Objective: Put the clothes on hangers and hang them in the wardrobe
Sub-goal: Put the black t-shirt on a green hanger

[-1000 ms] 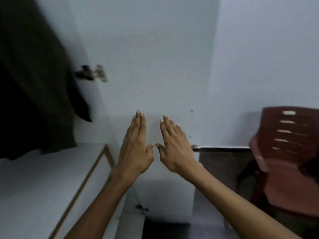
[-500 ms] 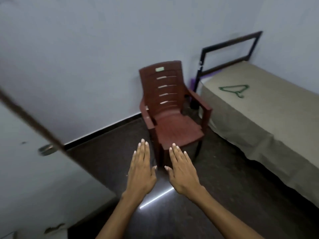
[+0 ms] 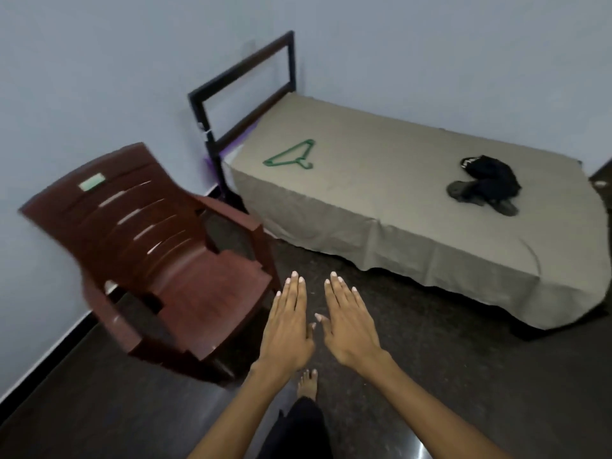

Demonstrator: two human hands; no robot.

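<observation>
A dark red plastic chair (image 3: pixel 159 260) stands left of the bed (image 3: pixel 414 226), close to the bed's near corner, its back toward the pale wall. The left hand (image 3: pixel 288 326) hovers flat, palm down, fingers straight and together, holding nothing, in front of the bed's long side. Just beside it, the right hand (image 3: pixel 349 321) is likewise flat and holds nothing; the thumbs nearly meet. A green hanger (image 3: pixel 291 156) lies on the bed near its black headboard frame (image 3: pixel 241 91). A crumpled black garment (image 3: pixel 486 183) lies further right on the bed, well apart from the hanger.
</observation>
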